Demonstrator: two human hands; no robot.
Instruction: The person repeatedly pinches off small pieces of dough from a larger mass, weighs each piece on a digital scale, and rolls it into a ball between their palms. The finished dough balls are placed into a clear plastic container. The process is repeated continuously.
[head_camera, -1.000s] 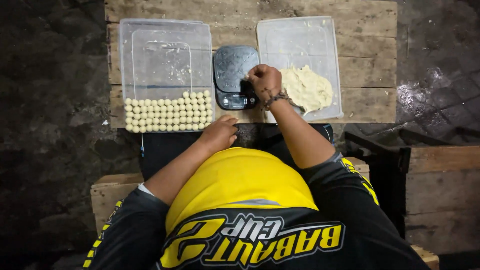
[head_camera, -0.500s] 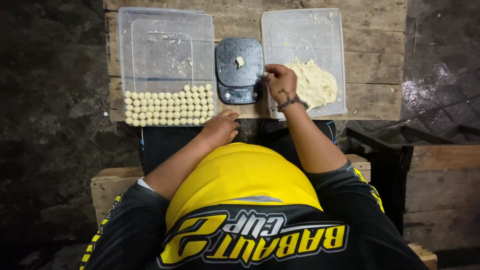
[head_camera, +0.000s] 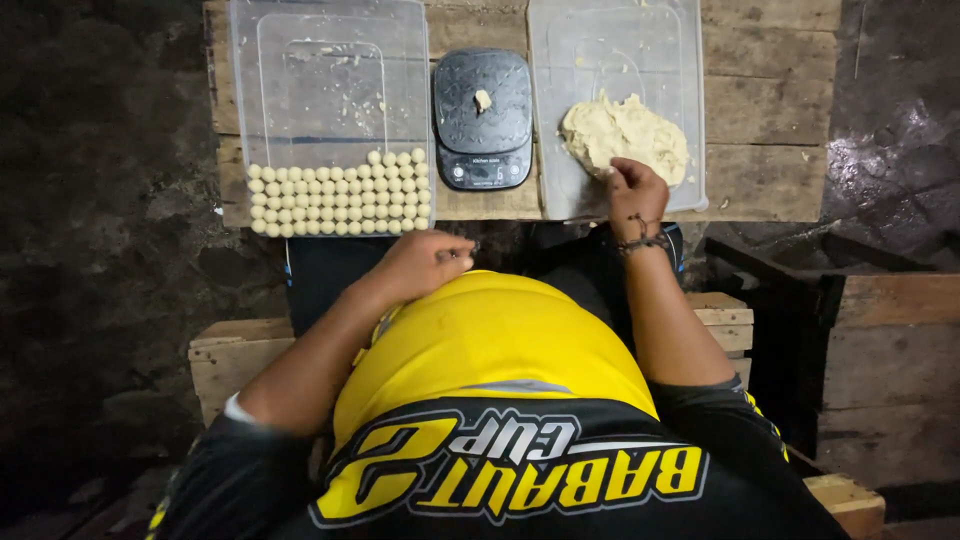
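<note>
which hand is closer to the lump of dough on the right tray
Right. The right hand touches the near edge of the dough lump; the left hand rests off the table, near the body.

The person wears a yellow-and-black short-sleeved jersey with printed lettering and a dark wrist bracelet (head_camera: 640, 240).

Your wooden plank bench (head_camera: 770, 150) is crowded: the clear plastic tray on the left (head_camera: 330, 60) has its near end packed with rows of small pale dough balls (head_camera: 340, 195), but its far half is bare. The black digital scale (head_camera: 484, 120) fills the gap between both trays, leaving only thin strips. The lump of pale dough (head_camera: 625, 135) blocks the near part of the right clear tray (head_camera: 610, 40); beyond it you have room
</note>
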